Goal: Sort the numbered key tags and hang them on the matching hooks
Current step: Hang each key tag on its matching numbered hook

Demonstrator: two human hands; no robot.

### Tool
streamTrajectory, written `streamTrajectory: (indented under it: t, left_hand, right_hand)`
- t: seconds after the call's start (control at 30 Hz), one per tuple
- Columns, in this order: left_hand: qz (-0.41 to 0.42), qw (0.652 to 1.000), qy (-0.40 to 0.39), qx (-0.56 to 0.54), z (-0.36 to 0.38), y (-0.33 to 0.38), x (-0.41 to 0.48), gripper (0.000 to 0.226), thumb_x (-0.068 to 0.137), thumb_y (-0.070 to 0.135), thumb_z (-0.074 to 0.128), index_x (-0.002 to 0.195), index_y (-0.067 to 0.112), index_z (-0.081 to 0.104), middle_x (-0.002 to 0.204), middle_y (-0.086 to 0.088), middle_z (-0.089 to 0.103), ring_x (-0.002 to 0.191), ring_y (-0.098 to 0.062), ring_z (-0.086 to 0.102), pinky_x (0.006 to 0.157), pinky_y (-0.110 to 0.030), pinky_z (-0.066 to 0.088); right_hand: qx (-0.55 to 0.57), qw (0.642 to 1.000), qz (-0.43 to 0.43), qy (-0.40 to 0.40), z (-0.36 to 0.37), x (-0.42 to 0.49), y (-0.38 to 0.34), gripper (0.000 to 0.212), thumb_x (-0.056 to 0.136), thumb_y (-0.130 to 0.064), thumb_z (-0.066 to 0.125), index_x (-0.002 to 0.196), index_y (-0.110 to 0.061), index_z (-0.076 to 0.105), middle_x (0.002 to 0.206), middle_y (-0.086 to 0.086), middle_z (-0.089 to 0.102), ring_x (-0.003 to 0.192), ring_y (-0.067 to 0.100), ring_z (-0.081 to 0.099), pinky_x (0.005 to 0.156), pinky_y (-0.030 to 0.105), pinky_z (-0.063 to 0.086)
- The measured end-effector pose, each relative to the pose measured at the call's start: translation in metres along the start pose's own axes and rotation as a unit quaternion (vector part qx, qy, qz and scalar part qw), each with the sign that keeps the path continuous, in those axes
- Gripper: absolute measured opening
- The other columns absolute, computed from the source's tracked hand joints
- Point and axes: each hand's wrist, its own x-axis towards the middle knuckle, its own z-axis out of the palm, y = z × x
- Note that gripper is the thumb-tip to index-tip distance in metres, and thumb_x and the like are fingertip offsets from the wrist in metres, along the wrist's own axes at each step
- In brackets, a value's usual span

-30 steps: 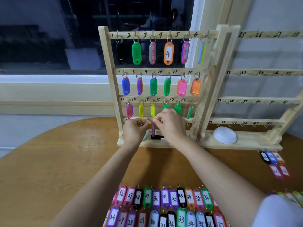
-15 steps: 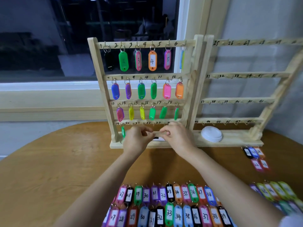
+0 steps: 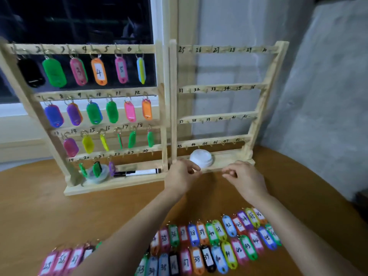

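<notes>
1. A dark window (image 3: 79,20) fills the upper left behind the wooden left rack (image 3: 163,108), whose 4 rails carry handwritten hook numbers 1 to 24.
2. Hung key tags (image 3: 99,71) in black, green, pink, orange, blue, purple and yellow occupy hooks 1 to 18 on the top 3 rails. The orange one reads 4 and a pink one reads 5.
3. On the lowest rail, a green tag (image 3: 82,169) hangs at 19, a dark green tag (image 3: 97,169) at 20 and a purple tag (image 3: 112,168) at 21, all 3 dangling just over the rack's base.
4. A clear tape roll (image 3: 99,177) and a black-and-white marker (image 3: 139,172) lie on that base, the roll behind the 3 low tags.
5. The left hand (image 3: 182,177) hovers at the foot of the posts where the 2 racks meet, fingers loosely curled and gripping nothing. Whether its fingertips touch the base is unclear.
6. A white round disc (image 3: 201,159) sits on the base of the right rack (image 3: 256,124), whose rails are numbered 25 to 48.
7. The right hand (image 3: 247,179) hovers just in front of that base, apart from the left hand, thumb and forefinger close together, released, with nothing in it.
8. Loose key tags (image 3: 213,234) lie in 2 rows on the brown counter (image 3: 49,212) nearest the camera, under both forearms. Their labels run from the 20s at left to the 40s at right, blurred in places.
</notes>
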Motion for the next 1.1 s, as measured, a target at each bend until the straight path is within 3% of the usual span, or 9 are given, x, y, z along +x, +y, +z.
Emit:
streamTrajectory:
  t: [0.13, 0.3, 0.43, 0.6, 0.77, 1.1]
  left_hand:
    - [-0.004, 0.999, -0.04, 0.009, 0.038, 0.015, 0.015, 0.006, 0.087, 0.027, 0.067, 0.082, 0.031, 0.068, 0.08, 0.01, 0.06, 0.078, -0.007, 0.056, 0.062, -0.022, 0.041]
    - [0.004, 0.996, -0.083, 0.008, 0.075, 0.027, 0.032, 0.004, 0.086, 0.024, 0.068, 0.088, 0.025, 0.071, 0.087, 0.006, 0.066, 0.089, -0.013, 0.062, 0.076, -0.031, 0.054]
    - [0.018, 0.995, -0.099, 0.021, 0.096, 0.033, 0.042, 0.017, 0.087, 0.025, 0.068, 0.102, 0.021, 0.073, 0.101, 0.001, 0.071, 0.094, -0.013, 0.063, 0.082, -0.033, 0.054]
    - [-0.008, 0.994, -0.104, 0.045, 0.113, 0.039, 0.051, 0.023, 0.089, 0.03, 0.064, 0.11, 0.027, 0.072, 0.102, 0.004, 0.071, 0.095, -0.015, 0.063, 0.075, -0.031, 0.054]
    - [-0.021, 0.995, -0.082, 0.054, 0.124, 0.043, 0.055, 0.021, 0.088, 0.033, 0.064, 0.105, 0.026, 0.074, 0.099, 0.002, 0.072, 0.092, -0.018, 0.064, 0.075, -0.033, 0.055]
    - [-0.041, 0.997, -0.046, 0.045, 0.125, 0.047, 0.053, 0.015, 0.09, 0.029, 0.062, 0.097, 0.024, 0.075, 0.095, 0.001, 0.071, 0.089, -0.019, 0.063, 0.065, -0.027, 0.045]
  right_hand:
    - [-0.004, 0.999, 0.044, 0.009, -0.004, -0.001, 0.041, 0.011, 0.085, -0.028, 0.071, 0.095, -0.028, 0.074, 0.086, -0.015, 0.061, 0.089, 0.008, 0.054, 0.063, 0.024, 0.035]
    - [-0.007, 0.997, 0.078, 0.0, -0.005, 0.0, 0.069, 0.012, 0.084, -0.027, 0.072, 0.095, -0.025, 0.073, 0.077, -0.013, 0.052, 0.084, 0.012, 0.053, 0.059, 0.026, 0.037]
    - [-0.008, 0.996, 0.086, -0.017, -0.002, 0.002, 0.079, 0.022, 0.083, -0.034, 0.072, 0.104, -0.028, 0.071, 0.084, -0.012, 0.057, 0.082, 0.007, 0.05, 0.055, 0.021, 0.033]
    - [0.008, 0.996, 0.085, -0.037, 0.0, 0.005, 0.087, 0.026, 0.082, -0.037, 0.072, 0.107, -0.028, 0.07, 0.083, -0.014, 0.056, 0.086, 0.007, 0.05, 0.06, 0.025, 0.035]
    - [0.009, 0.996, 0.07, -0.054, 0.003, 0.006, 0.089, 0.026, 0.084, -0.034, 0.071, 0.109, -0.028, 0.07, 0.085, -0.014, 0.057, 0.087, 0.007, 0.05, 0.061, 0.024, 0.036]
    - [-0.014, 0.998, 0.055, -0.031, 0.001, 0.004, 0.083, 0.009, 0.088, -0.031, 0.066, 0.092, -0.026, 0.073, 0.089, -0.009, 0.067, 0.088, 0.01, 0.056, 0.067, 0.031, 0.05]
